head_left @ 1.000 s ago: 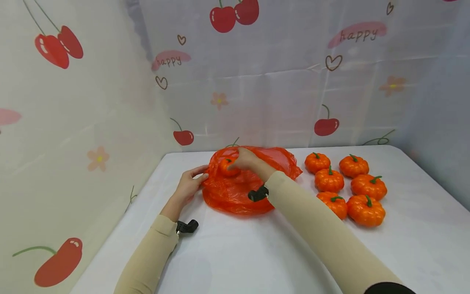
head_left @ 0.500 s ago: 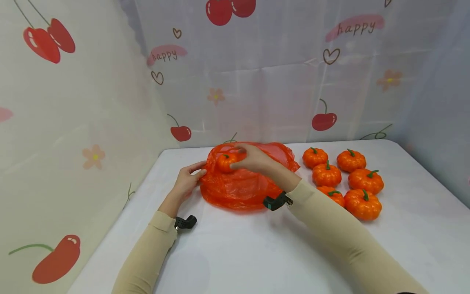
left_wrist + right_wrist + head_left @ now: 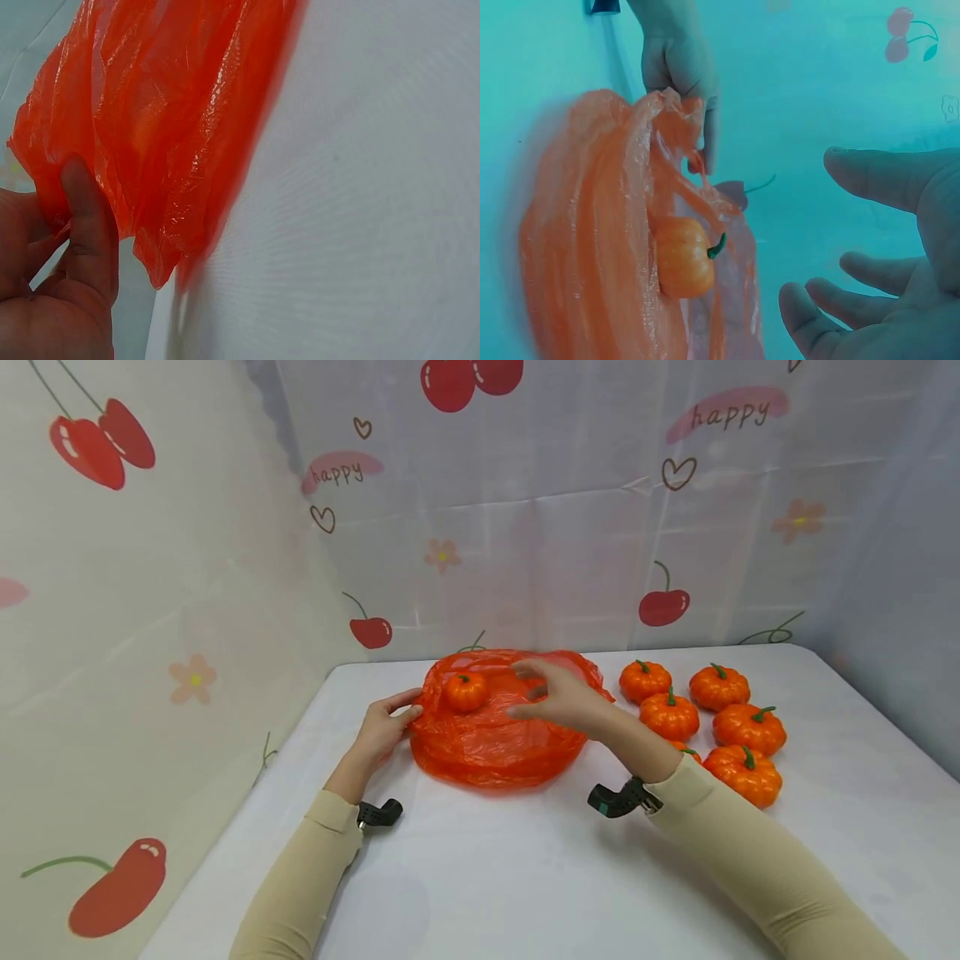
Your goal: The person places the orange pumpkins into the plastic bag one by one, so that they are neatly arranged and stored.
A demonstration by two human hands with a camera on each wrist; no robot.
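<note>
Orange pumpkin (image 3: 466, 692) with a green stem is sitting in the open mouth of a thin red plastic bag (image 3: 495, 752), toward the bag's left side. To the right of this pumpkin and apart from it, the right hand (image 3: 562, 697) is hovering above the bag, its thumb and fingers standing apart and holding nothing. Near the pumpkin, the left hand (image 3: 378, 727) is pinching the bag's left edge. On the white desk (image 3: 480, 877), six other pumpkins (image 3: 670, 717) are resting right of the bag, one partly hiding behind the right sleeve (image 3: 750, 843).
</note>
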